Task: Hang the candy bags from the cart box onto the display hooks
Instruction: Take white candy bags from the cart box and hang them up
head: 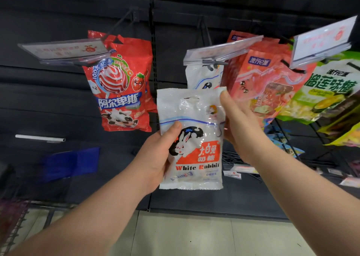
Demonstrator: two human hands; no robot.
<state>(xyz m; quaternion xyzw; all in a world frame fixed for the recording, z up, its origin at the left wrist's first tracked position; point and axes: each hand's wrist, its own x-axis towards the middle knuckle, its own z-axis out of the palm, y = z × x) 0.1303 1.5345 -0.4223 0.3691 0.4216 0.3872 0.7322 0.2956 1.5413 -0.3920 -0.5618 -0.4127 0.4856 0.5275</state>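
I hold a white White Rabbit candy bag [194, 135] upright in front of the dark display wall. My left hand [155, 156] grips its left edge, thumb on the front. My right hand [237, 127] pinches its upper right corner. The hang hole near the bag's top sits below a display hook [212, 62] with a clear price-tag holder. Another white White Rabbit bag [202, 76] hangs on that hook, just behind the one I hold.
A red lollipop bag [120, 84] hangs on the hook to the left. Pink-red bags [261, 80] and green durian candy bags [329, 92] hang to the right. A bare white hook [40, 137] sticks out at lower left. A tiled floor lies below.
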